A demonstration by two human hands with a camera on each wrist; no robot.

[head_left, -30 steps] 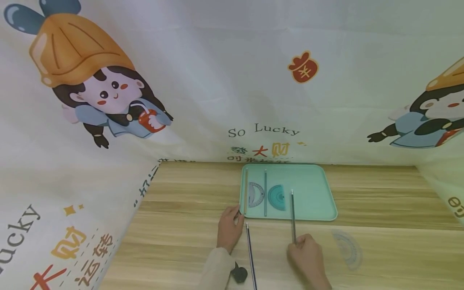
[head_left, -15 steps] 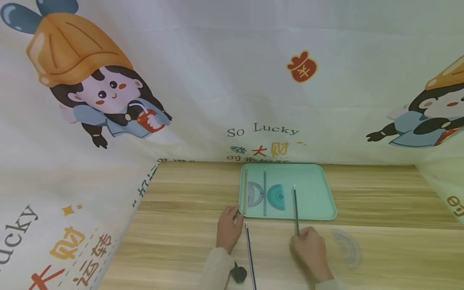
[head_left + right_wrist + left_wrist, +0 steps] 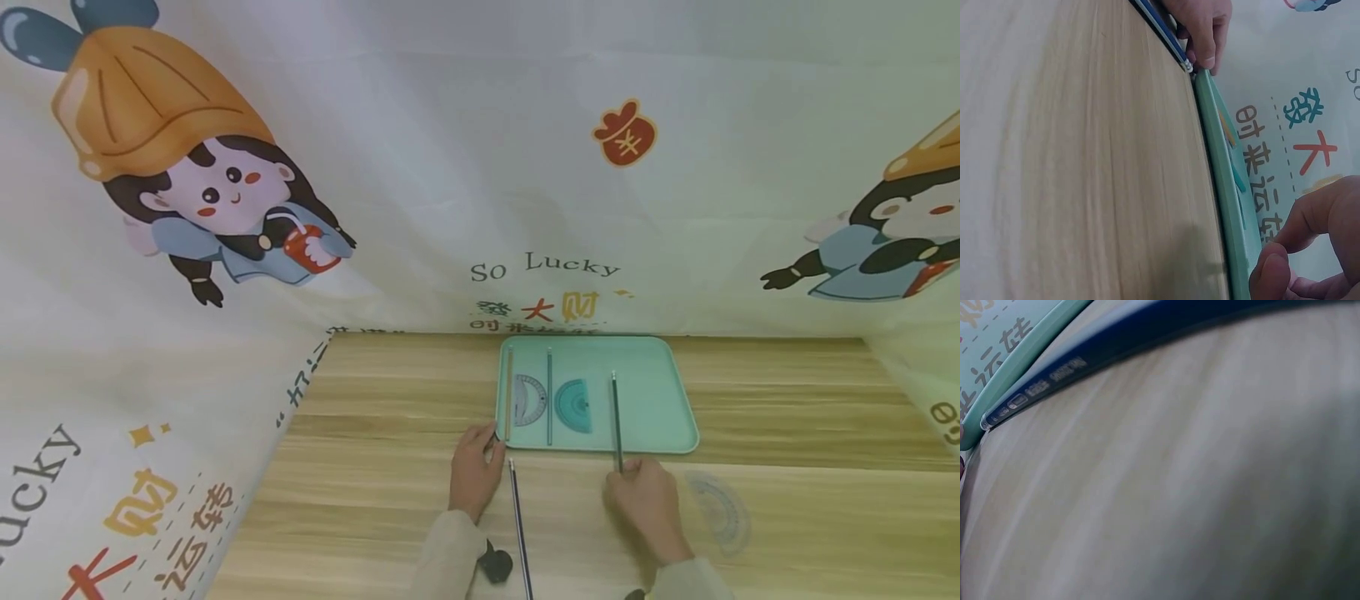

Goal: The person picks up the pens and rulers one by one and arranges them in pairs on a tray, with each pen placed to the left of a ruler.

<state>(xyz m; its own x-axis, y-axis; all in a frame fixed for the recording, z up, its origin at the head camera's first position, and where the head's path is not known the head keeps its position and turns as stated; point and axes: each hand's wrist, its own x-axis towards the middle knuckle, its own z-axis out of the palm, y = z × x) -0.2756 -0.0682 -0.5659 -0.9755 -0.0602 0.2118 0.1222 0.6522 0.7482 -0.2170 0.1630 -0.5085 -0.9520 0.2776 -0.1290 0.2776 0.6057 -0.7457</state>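
- Two hands work at the near edge of a mint-green tray [image 3: 660, 392] on a wooden table [image 3: 375, 467]; a printed cartoon cloth [image 3: 225, 208] stands behind and to the left.
- Left hand [image 3: 474, 468]: it rests on the table at the tray's near-left corner, fingertips curled and touching that corner. Whether it truly grips the rim cannot be told from the head view.
- Blue pencil [image 3: 517, 525]: it lies on the table just right of the left hand, running toward the viewer, its far end close to the tray's near edge. The left wrist view shows its printed barrel beside the tray rim.
- Inside the tray, left part: a thin wooden stick [image 3: 508, 396] along the left wall, a clear protractor [image 3: 529, 400], a slim grey rod [image 3: 549, 396], then a teal protractor [image 3: 573, 406], side by side.
- Dark pencil [image 3: 616, 417]: pinched at its near end by the right hand, it lies lengthwise over the tray's middle, tip pointing away, its near end crossing the tray's front rim.
- Right hand [image 3: 647, 500]: fingers closed round the dark pencil's near end, just in front of the tray.
- Second clear protractor [image 3: 720, 510]: flat on the table, right of the right hand, outside the tray.
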